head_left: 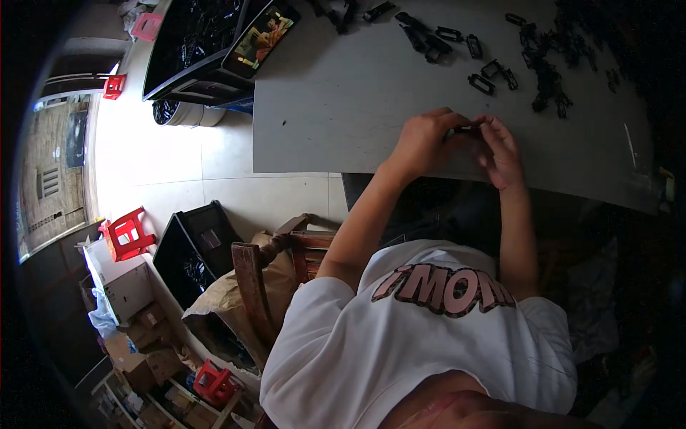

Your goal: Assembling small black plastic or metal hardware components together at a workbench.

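Over the near part of the grey table (321,136), my left hand (427,139) and my right hand (502,151) meet, fingers closed around a small dark part (466,131). Fingers cover most of it, so its full shape is hidden. Just beyond my hands lie loose black oblong plastic frames (481,85), open in the middle. Several more black pieces (429,39) are scattered farther back. At the right, a larger heap of black parts (544,71) spreads toward the dark far corner.
A phone (261,39) showing a video leans on a black crate (196,89) of dark parts at the table's left. A white bucket (193,114) stands below it. Left of my wooden chair (250,279) are a paper sack (214,293), another black crate (214,232) and red stools (130,234).
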Demonstrator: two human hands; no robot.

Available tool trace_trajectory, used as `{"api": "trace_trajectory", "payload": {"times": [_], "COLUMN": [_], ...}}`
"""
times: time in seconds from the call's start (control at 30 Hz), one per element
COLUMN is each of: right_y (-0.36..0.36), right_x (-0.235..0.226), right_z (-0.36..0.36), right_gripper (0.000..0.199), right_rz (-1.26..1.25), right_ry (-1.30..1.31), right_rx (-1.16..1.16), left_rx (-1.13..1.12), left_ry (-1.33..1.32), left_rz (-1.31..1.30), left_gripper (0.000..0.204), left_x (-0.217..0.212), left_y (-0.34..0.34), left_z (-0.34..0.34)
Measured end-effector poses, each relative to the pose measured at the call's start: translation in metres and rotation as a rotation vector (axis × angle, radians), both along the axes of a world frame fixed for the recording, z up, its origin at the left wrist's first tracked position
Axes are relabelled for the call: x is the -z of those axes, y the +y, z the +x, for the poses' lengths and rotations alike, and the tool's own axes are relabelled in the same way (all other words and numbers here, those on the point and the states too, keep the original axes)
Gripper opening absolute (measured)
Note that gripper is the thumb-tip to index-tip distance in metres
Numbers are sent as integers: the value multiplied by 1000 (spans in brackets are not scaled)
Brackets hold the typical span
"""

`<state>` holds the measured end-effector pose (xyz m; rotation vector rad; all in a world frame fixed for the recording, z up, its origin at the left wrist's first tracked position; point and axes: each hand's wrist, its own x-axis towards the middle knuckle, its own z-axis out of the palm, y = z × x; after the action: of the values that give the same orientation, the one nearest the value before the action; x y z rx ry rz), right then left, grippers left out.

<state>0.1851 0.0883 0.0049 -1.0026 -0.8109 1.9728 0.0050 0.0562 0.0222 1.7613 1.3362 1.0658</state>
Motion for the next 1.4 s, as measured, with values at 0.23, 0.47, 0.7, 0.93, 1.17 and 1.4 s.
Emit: {"api": "trace_trajectory", "payload": {"times": [0.23, 0.47, 0.7, 0.93, 1.17, 1.4], "right_y": [-6, -4, 15, 23, 64, 75], "right_x": [-6, -12, 9, 6, -13, 3], "right_z": [-2, 19, 20, 10, -9, -4], "right_gripper": [17, 14, 20, 25, 21, 29], "right_rz": [416, 154, 436, 822, 1251, 1184], "right_ry": [-374, -151, -771, -1272, -1343, -1427], "right_rx": [-90, -308, 89, 89, 80, -70], "left_rx": [-65, -25, -60, -123, -204, -388], "left_ry": [146, 414, 473, 368, 161, 318], "left_rz": [25, 50, 88, 97, 8, 140], "left_gripper": [24, 25, 24, 34, 38, 30], "left_x": [8, 12, 17, 13, 8, 6], "left_y": [-1, 0, 6, 1, 18, 63], "left_z": [-2, 1, 9, 2, -20, -28]}}
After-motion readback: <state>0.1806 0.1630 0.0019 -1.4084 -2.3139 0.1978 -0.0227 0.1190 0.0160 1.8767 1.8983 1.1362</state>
